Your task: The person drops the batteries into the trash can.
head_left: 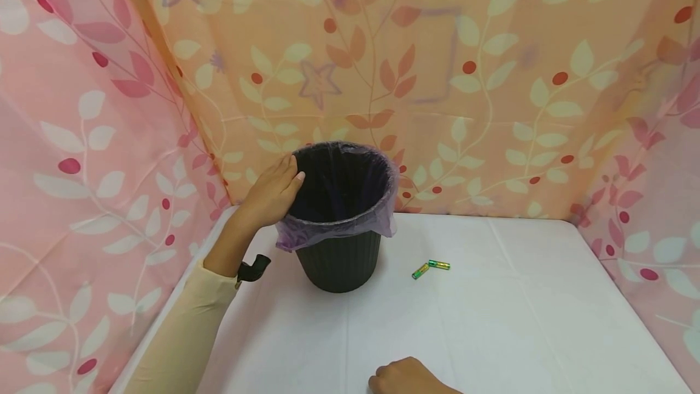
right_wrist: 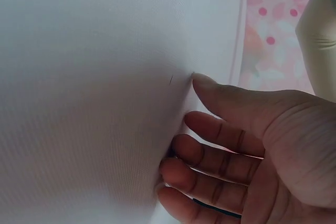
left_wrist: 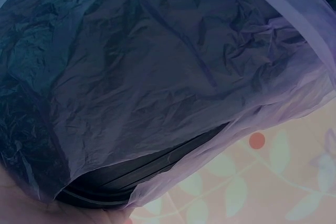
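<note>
A black ribbed trash bin (head_left: pixel 339 263) stands on the white-covered table, lined with a thin purple plastic bag (head_left: pixel 383 214) folded over its rim. My left hand (head_left: pixel 273 193) rests against the left side of that rim; its thumb tip shows over the bin's mouth. Close up in the left wrist view, the crinkled bag (left_wrist: pixel 136 87) hangs over the bin's dark ridged side (left_wrist: pixel 136 177). At the near edge, my right hand (head_left: pixel 407 376) holds nothing, its fingers loosely bent with the tips by the cloth. Two green-and-yellow batteries (head_left: pixel 439 265) lie to the bin's right.
White cloth (head_left: pixel 492 321) covers the tabletop. An orange leaf-patterned curtain (head_left: pixel 465 108) hangs behind, with a pink one (head_left: pixel 82 138) on the left and another pink one (head_left: pixel 656 230) on the right.
</note>
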Demonstrator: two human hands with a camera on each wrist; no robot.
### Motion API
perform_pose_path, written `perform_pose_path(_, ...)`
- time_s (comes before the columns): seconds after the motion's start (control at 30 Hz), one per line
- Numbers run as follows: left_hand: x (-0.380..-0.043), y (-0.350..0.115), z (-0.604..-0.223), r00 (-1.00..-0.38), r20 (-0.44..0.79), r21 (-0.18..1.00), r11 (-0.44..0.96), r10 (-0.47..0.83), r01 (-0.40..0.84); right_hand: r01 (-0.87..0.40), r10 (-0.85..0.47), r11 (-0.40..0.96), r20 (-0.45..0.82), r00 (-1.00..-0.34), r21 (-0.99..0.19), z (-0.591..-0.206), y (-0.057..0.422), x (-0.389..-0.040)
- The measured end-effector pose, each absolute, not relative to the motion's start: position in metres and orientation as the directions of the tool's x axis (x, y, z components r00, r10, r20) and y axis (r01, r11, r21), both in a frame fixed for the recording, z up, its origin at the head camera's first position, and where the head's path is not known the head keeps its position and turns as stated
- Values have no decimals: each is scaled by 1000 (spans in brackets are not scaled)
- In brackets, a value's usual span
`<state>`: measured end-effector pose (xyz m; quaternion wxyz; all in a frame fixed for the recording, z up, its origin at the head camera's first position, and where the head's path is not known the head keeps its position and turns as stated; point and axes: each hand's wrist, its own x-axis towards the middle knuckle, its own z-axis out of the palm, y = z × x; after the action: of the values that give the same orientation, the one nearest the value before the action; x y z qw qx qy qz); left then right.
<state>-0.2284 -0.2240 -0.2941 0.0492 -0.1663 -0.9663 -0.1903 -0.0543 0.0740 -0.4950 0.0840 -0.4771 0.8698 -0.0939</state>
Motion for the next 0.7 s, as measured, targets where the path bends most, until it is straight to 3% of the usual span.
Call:
perform_pose_path(0.13,-229,-224,-296,-940,157,352,872,303,339,-829,-859,499,-23,-511,-254,-496,73,-52)
perform_pose_path(0.7,-228,-223,-293,-939,155,349,873,306,342,-813,-845,523,-35,-533,-256,-497,75,-49)
